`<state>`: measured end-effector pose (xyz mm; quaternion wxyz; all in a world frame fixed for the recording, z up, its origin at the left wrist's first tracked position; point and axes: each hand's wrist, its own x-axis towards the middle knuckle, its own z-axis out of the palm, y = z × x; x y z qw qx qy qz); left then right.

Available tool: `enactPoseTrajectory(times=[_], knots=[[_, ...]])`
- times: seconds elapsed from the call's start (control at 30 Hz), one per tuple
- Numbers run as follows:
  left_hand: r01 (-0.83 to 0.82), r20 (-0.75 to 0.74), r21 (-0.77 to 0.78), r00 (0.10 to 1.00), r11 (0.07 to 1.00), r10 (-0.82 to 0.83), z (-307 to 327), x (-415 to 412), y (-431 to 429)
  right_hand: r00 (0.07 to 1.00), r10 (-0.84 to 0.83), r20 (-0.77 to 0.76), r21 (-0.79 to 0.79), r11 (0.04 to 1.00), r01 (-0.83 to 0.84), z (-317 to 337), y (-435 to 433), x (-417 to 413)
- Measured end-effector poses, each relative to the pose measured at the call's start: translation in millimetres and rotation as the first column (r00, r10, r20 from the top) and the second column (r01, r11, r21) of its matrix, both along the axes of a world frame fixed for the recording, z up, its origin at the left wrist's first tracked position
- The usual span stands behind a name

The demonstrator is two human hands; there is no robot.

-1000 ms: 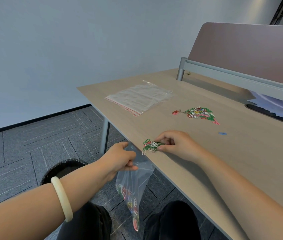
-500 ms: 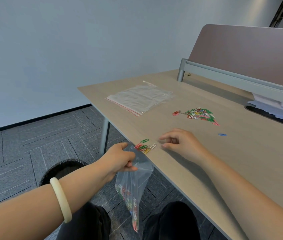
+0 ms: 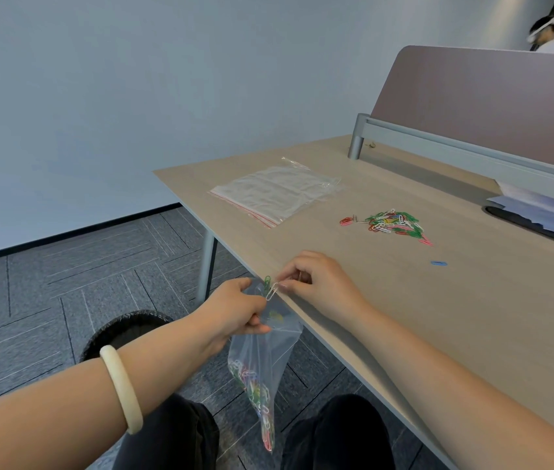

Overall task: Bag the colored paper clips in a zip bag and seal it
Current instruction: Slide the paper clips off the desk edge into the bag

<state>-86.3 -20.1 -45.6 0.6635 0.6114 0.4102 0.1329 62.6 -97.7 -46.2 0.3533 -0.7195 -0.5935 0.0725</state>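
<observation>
My left hand pinches the mouth of a clear zip bag that hangs below the desk's front edge, with coloured paper clips gathered in its bottom. My right hand rests on the desk edge, fingertips curled against a few clips that tip over the edge into the bag's mouth. A loose pile of coloured paper clips lies farther back on the desk. A single blue clip lies apart, to the right.
A stack of spare zip bags lies at the desk's far left corner. A partition screen runs along the back, with papers beside it. A black bin stands on the carpet under my left arm. Another person is behind the screen.
My right hand slid a small bunch of clips leftward across the desk to its edge. Most of that bunch has dropped into the bag, and the last few now hang at the mouth.
</observation>
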Motion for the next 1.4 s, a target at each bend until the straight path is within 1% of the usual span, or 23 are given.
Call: enactPoseTrajectory(times=[0.07,0.13,0.23,0.33,0.4,0.47,0.5,0.53,0.57,0.6,0.63,0.67,0.7,0.73,0.77,0.8,0.87,0.93,1.0,1.07,1.27,1.4], knots=[[-0.002,0.002,-0.001,1.000,1.000,0.002,1.0,-1.5,0.7,0.995,-0.062,0.084,-0.006,0.998,0.063,0.3,-2.4,5.4],[-0.006,0.000,0.001,1.000,1.000,0.006,1.5,-1.9,1.3,0.978,-0.103,0.180,-0.046,0.993,0.113,-0.3,-7.0,9.1],[-0.012,-0.004,0.008,1.000,1.000,0.012,1.2,-1.6,1.6,0.972,-0.039,0.233,-0.087,0.994,0.060,-4.3,-10.9,5.7],[-0.011,-0.004,0.008,1.000,1.000,0.011,1.3,-1.7,1.1,0.978,0.064,0.200,-0.073,0.996,-0.051,-8.1,-10.6,0.7],[-0.009,-0.001,0.006,1.000,1.000,0.009,1.9,-2.3,0.5,0.994,0.067,0.081,-0.019,0.998,-0.066,-6.3,-10.0,0.9],[-0.008,0.002,0.005,1.000,1.000,0.008,2.0,-3.7,0.1,0.999,0.034,-0.040,0.023,0.999,-0.033,-0.6,-12.6,7.0],[-0.009,0.001,0.003,1.000,1.000,0.009,2.0,-4.5,-0.1,0.999,-0.001,-0.041,0.035,0.999,0.002,2.0,-15.3,13.4],[-0.011,0.000,0.002,1.000,1.000,0.011,2.1,-5.2,-0.3,0.998,-0.056,0.003,0.036,0.998,0.056,3.6,-18.9,23.2],[-0.013,-0.001,0.001,1.000,1.000,0.013,2.3,-5.7,-0.4,0.987,-0.136,0.083,0.013,0.991,0.135,3.7,-23.3,36.4],[-0.016,-0.001,0.002,1.000,1.000,0.016,2.6,-6.2,-0.4,0.954,-0.238,0.184,-0.033,0.968,0.249,2.5,-28.0,51.6],[-0.018,-0.001,0.005,1.000,1.000,0.018,2.9,-6.3,-0.4,0.894,-0.352,0.278,-0.091,0.917,0.389,0.6,-34.0,67.3],[-0.019,-0.002,0.006,1.000,1.000,0.019,3.3,-6.2,-0.4,0.821,-0.463,0.334,-0.153,0.833,0.532,-2.0,-40.5,82.3],[-0.020,-0.003,0.005,1.000,1.000,0.020,3.4,-5.7,-0.2,0.748,-0.564,0.351,-0.210,0.731,0.650,-4.1,-46.9,95.1],[-0.019,-0.006,0.003,1.000,1.000,0.019,3.6,-5.1,0.0,0.681,-0.648,0.340,-0.258,0.632,0.731,-6.7,-51.9,106.3],[-0.019,-0.007,0.003,1.000,1.000,0.019,3.5,-4.4,0.3,0.627,-0.710,0.319,-0.294,0.555,0.778,-9.1,-55.3,115.8],[-0.019,-0.009,0.004,1.000,1.000,0.019,3.7,-3.7,0.5,0.589,-0.750,0.300,-0.319,0.503,0.803,-10.9,-57.1,123.1],[-0.017,-0.017,0.014,1.000,1.000,0.017,4.2,-2.1,0.7,0.546,-0.792,0.274,-0.348,0.448,0.824,-13.6,-55.7,136.3],[-0.015,-0.029,0.024,0.999,1.000,0.015,5.1,-0.8,1.1,0.531,-0.806,0.263,-0.372,0.423,0.826,-13.8,-50.6,148.9],[-0.011,-0.033,0.032,0.999,0.999,0.012,6.3,0.0,2.0,0.528,-0.808,0.260,-0.383,0.416,0.825,-12.6,-44.0,161.7],[-0.010,-0.032,0.036,0.999,0.999,0.011,7.1,0.3,3.6,0.538,-0.808,0.241,-0.384,0.430,0.817,-9.7,-36.1,173.4],[-0.018,-0.050,0.045,0.999,0.999,0.020,8.2,0.3,6.4,0.610,-0.773,0.176,-0.346,0.531,0.773,-0.6,-10.3,207.9],[-0.022,-0.072,0.046,0.997,0.999,0.025,8.0,1.5,8.0,0.672,-0.719,0.178,-0.328,0.601,0.729,3.7,3.9,221.7]])
